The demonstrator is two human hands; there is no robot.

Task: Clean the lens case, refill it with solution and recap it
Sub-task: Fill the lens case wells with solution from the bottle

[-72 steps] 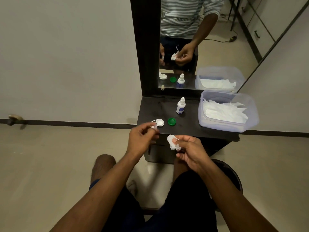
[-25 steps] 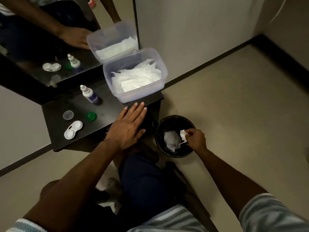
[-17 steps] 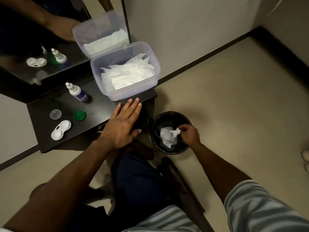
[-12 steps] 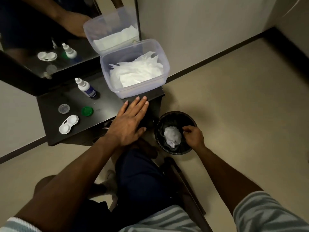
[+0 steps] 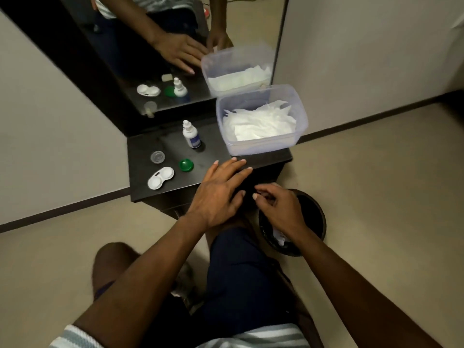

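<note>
Resting flat on the dark table, fingers straight, the left hand holds nothing; the right hand is seen loosely curled and empty above the bin. Lens case lies uncapped near the green cap, clear cap and solution bottle. Bottle could be toppled by a hasty reach.
</note>
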